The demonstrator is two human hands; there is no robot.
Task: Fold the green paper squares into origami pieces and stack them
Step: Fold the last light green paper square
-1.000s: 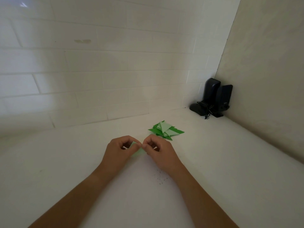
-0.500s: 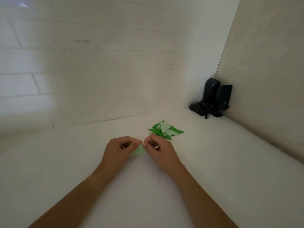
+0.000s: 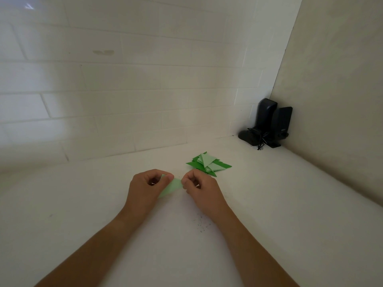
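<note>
A small light green paper piece (image 3: 173, 187) lies folded between my two hands just above the white counter. My left hand (image 3: 145, 188) pinches its left end with curled fingers, which cover part of it. My right hand (image 3: 200, 188) pinches its right tip between thumb and fingers. Behind my right hand, a pile of folded green origami pieces (image 3: 208, 164) lies on the counter, dark and light green triangles overlapping.
Two black speakers (image 3: 269, 125) with a tangled cable stand in the far right corner where the tiled wall meets the side wall. Small dark specks (image 3: 200, 224) dot the white counter (image 3: 290, 204) near my right wrist.
My hands have drawn slightly apart, and more of the light green paper shows between them, stretching down to the left.
</note>
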